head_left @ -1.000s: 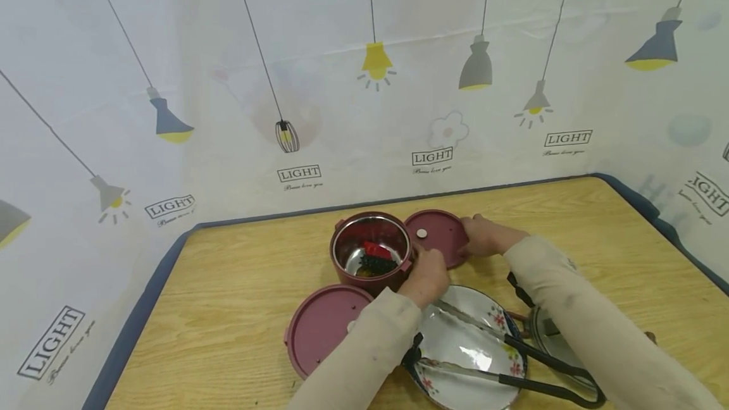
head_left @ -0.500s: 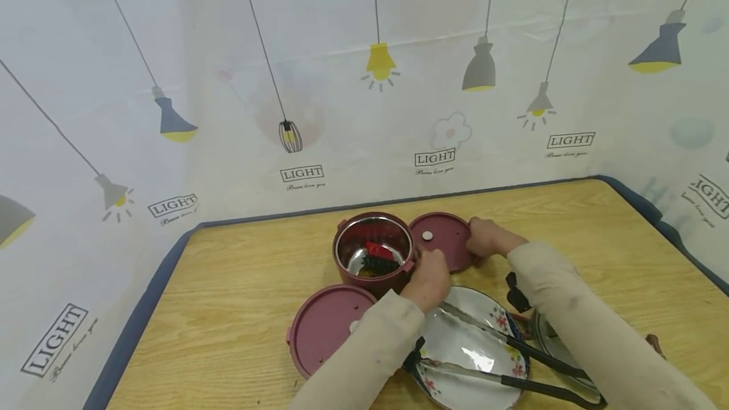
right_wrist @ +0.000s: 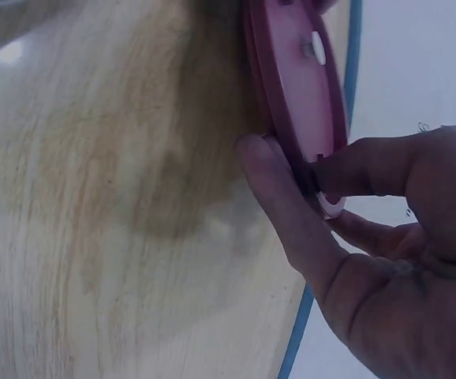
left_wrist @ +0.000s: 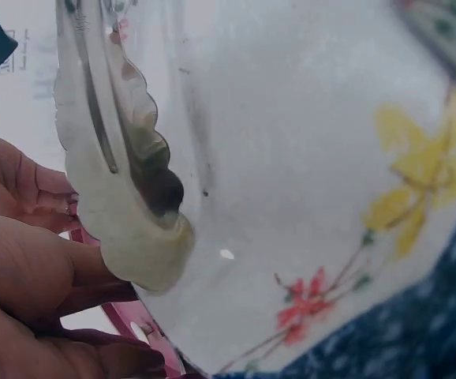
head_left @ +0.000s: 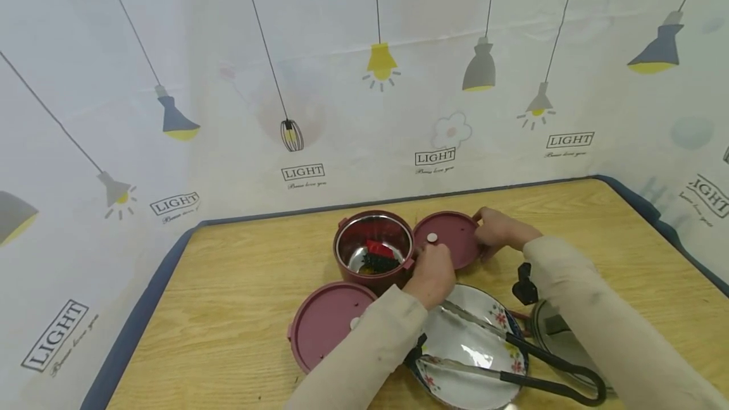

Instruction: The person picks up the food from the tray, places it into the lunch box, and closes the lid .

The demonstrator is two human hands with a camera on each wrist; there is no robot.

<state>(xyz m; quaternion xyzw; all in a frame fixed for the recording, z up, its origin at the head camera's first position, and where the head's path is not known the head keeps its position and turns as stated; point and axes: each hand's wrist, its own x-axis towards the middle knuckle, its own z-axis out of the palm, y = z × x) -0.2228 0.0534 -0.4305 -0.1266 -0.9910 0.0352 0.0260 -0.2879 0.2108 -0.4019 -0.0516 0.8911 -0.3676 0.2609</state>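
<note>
My right hand (head_left: pixel 501 229) pinches the far-right edge of a round maroon pot lid (head_left: pixel 455 255) with a small white knob. In the right wrist view the lid (right_wrist: pixel 307 103) stands edge-on, its rim between thumb and fingers. My left hand (head_left: pixel 434 274) has its fingers curled at the lid's near-left edge, beside the pot; its fingertips are partly hidden. In the left wrist view, pink rim shows between the left fingers and thumb. The maroon pot (head_left: pixel 373 280) stands uncovered to the left, red and dark green pieces lying inside its steel bowl.
Below the left hand lies a flowered plate (head_left: pixel 455 343) with black-handled tongs (head_left: pixel 541 353) across it. A second maroon lid (head_left: pixel 327 328) is at the front left. Partly under the right sleeve are a round glass lid (head_left: pixel 560 337) and a black piece (head_left: pixel 524 285).
The maroon pot lid has shifted slightly to the right, away from the pot, with both hands following. The pot, plate and tongs have hardly moved.
</note>
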